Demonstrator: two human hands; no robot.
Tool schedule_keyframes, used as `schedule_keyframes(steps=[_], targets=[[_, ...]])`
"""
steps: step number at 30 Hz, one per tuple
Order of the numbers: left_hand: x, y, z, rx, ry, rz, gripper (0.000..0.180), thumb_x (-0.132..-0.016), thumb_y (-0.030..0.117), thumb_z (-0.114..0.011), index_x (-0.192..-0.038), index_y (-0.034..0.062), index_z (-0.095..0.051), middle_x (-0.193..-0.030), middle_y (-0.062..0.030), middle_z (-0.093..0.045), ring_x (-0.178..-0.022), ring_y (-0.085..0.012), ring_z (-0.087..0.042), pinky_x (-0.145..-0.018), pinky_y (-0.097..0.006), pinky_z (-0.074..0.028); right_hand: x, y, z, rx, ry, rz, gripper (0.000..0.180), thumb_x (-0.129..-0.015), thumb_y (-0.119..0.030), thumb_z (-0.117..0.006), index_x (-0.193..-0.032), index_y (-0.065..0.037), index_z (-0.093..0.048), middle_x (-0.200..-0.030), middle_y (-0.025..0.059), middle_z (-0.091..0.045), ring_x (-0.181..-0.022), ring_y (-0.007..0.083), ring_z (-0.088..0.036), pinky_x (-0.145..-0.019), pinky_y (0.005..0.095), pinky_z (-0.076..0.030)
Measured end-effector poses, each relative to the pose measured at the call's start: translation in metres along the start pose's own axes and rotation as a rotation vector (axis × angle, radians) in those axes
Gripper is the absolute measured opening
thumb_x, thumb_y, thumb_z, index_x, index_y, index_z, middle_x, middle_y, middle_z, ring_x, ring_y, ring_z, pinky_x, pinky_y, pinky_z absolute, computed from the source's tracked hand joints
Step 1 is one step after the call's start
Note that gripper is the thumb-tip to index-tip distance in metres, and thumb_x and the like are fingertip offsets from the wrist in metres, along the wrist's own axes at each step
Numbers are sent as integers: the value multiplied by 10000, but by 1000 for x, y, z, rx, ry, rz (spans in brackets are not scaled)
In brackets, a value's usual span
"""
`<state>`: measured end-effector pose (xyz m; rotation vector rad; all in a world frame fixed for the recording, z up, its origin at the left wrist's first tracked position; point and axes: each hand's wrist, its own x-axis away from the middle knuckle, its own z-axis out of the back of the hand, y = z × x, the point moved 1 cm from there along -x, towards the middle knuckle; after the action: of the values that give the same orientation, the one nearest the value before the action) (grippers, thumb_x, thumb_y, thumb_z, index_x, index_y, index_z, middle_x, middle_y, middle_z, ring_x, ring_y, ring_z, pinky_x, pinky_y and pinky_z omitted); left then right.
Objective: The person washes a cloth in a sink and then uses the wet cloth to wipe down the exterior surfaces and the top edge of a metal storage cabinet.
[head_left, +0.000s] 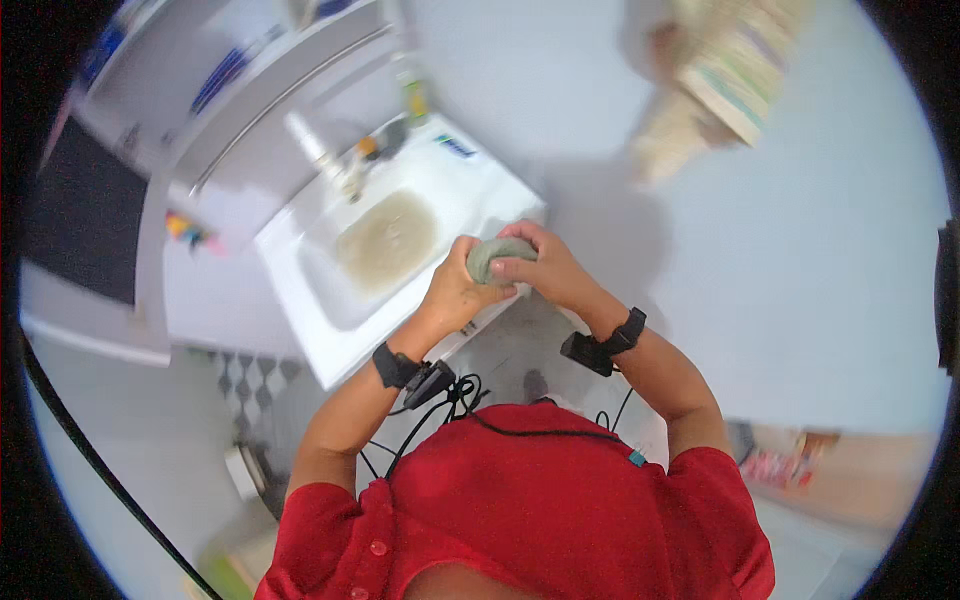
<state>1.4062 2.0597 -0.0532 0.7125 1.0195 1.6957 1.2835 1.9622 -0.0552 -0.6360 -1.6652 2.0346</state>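
Both hands meet over the near right corner of a white washbasin point(505, 195). Between them is a bunched grey-green cloth point(488, 259), rounded like a small roll. My left hand point(456, 292) cups it from the left and below, fingers partly hidden. From the right, my right hand point(556, 268) closes on it, with fingers over the far side and thumb across the near side. Cloudy brownish water point(388, 243) stands in the basin, left of my hands.
A white faucet point(325, 157) leans over the basin. Behind it stand an orange-topped item point(368, 148) and a yellow-green bottle point(414, 100). A blue-and-white packet point(456, 147) lies on the far rim. A striped towel point(745, 75) hangs at upper right. Black cables point(460, 395) hang between my forearms.
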Motion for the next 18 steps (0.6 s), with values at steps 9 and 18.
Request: schedule_keyframes(steps=[9,18], targets=[[72,36,-87,191,-903,-6,488,-632,151,-721,-1018,8,-460,-922,-59,-530,-838,-134,-497,-747,-261,-412,224,-13,-4,6,460,-234,449,-657,-166,-651,-1039,-29,-458,-866,99,-558,-814,180,-527,-727,296,-424],[161,120,-183,547,-1420,317,332,-778,195,-600,-1043,19,-506,-937,-74,-571,-835,-129,-545,-729,-266,-441,416,-59,-10,44,696,-341,474,-675,-27,-604,-1115,-33,-429,-972,66,-531,-903,138,-493,-787,272,-412]])
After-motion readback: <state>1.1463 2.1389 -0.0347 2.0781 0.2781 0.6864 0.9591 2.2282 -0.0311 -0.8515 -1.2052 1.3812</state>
